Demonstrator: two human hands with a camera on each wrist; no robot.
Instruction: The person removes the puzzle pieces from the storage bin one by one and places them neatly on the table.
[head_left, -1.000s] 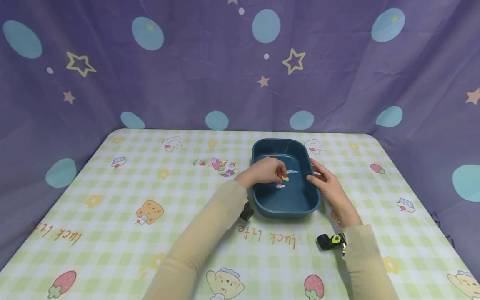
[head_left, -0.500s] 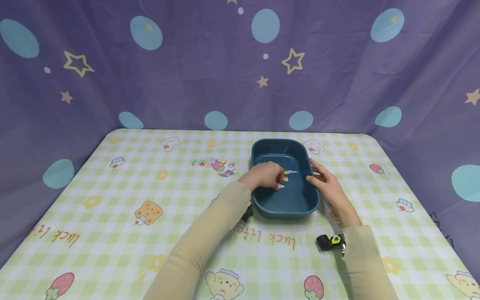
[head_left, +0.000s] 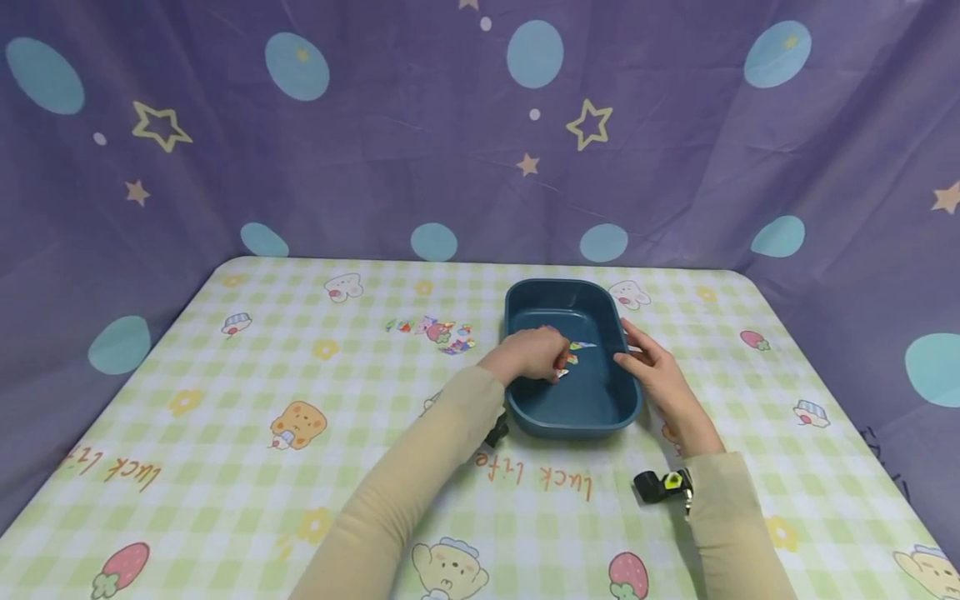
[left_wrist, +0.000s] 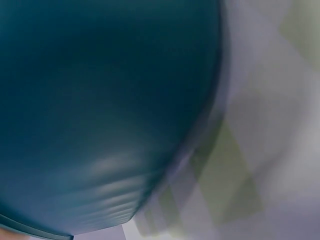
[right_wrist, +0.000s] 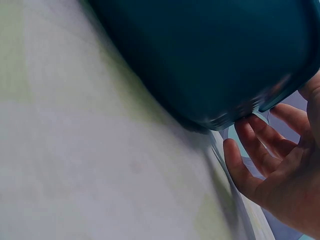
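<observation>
A dark teal plastic basin (head_left: 573, 408) stands on the table, and small colourful cutouts (head_left: 582, 345), like stickers, lie on its floor. My left hand (head_left: 534, 353) reaches over the basin's left rim, fingers bent down at the cutouts. Its fingertips are hidden in the head view, so whether it pinches one cannot be told. My right hand (head_left: 656, 367) holds the basin's right side, thumb at the rim and fingers against the outer wall. In the right wrist view, those fingers (right_wrist: 257, 142) touch the basin (right_wrist: 210, 60). The left wrist view shows mainly the basin's outer wall (left_wrist: 100, 100).
More colourful cutouts (head_left: 438, 332) lie on the table left of the basin. A checked cloth with printed figures covers the table (head_left: 225, 375). A purple curtain (head_left: 375, 167) hangs behind it. Black wrist cameras (head_left: 660, 485) sit below both forearms.
My left hand has sunk slightly lower in the basin and its fingers now cover more of the cutouts. The right hand and the basin have stayed in place.
</observation>
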